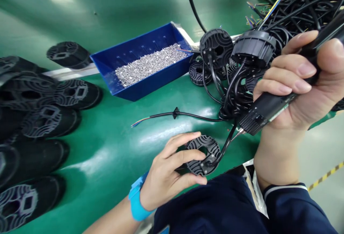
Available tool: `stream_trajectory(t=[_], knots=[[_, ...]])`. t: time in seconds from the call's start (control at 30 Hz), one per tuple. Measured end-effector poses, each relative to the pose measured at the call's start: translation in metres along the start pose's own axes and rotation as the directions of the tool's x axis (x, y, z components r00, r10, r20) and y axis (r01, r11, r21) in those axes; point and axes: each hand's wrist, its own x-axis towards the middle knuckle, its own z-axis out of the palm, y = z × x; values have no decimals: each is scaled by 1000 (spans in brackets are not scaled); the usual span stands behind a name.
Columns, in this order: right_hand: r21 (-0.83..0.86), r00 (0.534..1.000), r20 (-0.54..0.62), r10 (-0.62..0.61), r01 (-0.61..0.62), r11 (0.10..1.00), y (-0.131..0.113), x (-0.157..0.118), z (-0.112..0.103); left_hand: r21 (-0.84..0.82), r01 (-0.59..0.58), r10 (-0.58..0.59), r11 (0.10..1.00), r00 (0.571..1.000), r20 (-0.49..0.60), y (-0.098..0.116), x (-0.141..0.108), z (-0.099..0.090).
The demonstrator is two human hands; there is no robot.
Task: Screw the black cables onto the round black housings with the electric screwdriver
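My left hand, with a light blue band at the wrist, grips a round black plastic cap by its rim. The cap has curved ridges, a central hole and a small screwed-down clamp plate where a black cable comes out. In my right hand is a black electric screwdriver, its fingers wrapped round the body. The bit points down and left, close to the cable and apart from the cap's screws. A cable end with bare coloured wires lies on the green mat above my left hand.
A blue bin of small metal screws stands behind. Several black cylindrical housings crowd the left side. Corded caps and coiled cables pile up at centre right, with a bundle of black cables beyond.
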Motion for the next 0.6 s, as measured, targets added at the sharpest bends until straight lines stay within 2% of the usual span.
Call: stream_trajectory(t=[0.1,0.23,0.4,0.5,0.6], knots=[[-43,999,43,-21,23,999,0,-2,-6,4,-3,3,1000,1000,3,0,0,-1],[37,996,87,-25,22,999,1,-2,-13,8,-3,3,1000,1000,-15,-1,-2,2],[130,991,133,24,-41,991,-2,-3,-11,-134,23,-48,991,981,-187,-4,-7,11],[151,990,124,73,-92,984,-5,-6,-7,-134,-56,16,989,958,-285,-4,-7,13],[209,985,159,63,-96,973,-8,-9,-9,-91,-104,64,990,929,-365,-2,-7,13]])
